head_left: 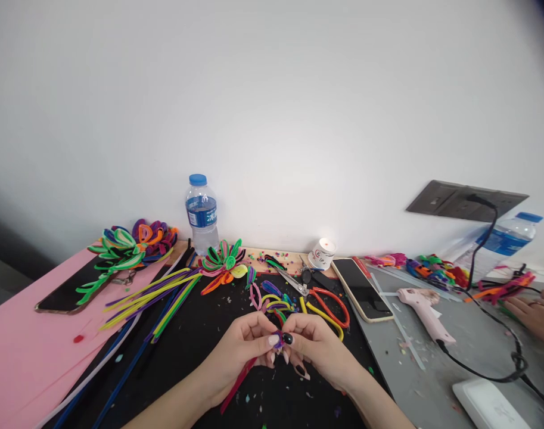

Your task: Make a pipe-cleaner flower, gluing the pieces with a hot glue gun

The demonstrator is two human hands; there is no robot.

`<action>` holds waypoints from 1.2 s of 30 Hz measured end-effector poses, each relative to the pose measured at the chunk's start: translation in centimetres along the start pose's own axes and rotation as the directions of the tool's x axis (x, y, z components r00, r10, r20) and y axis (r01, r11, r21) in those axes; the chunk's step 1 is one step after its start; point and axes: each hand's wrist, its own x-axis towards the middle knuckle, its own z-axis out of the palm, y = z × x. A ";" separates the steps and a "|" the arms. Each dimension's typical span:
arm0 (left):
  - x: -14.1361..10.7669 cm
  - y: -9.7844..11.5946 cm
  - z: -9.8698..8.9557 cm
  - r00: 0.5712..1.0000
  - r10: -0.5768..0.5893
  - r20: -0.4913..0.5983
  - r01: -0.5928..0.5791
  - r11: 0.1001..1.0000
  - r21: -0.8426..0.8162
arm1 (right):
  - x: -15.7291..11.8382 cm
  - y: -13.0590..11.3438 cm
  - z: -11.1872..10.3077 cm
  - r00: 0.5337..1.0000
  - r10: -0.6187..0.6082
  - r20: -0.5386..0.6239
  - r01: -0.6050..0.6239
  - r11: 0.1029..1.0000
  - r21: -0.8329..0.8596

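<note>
Both hands, left (240,351) and right (314,351), pinch a purple loop (278,341) below the scissors (328,304); two flowers (222,265) finished, loose stems (151,295) left.

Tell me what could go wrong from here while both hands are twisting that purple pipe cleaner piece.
1. The left hand and right hand pinch a small purple pipe cleaner piece at the fingertips; it could slip or untwist.
2. Open scissors lie just beyond the knuckles; a forward reach might catch the blades.
3. The glue gun has its cord trailing across the grey mat; snagging it could drag the gun, possibly hot.
</note>
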 end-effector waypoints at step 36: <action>-0.1 0.1 -0.5 0.941 -0.222 0.256 0.321 0.826 -0.463 | -0.6 -0.8 1.4 0.971 -0.171 -0.168 0.163 0.985 -0.057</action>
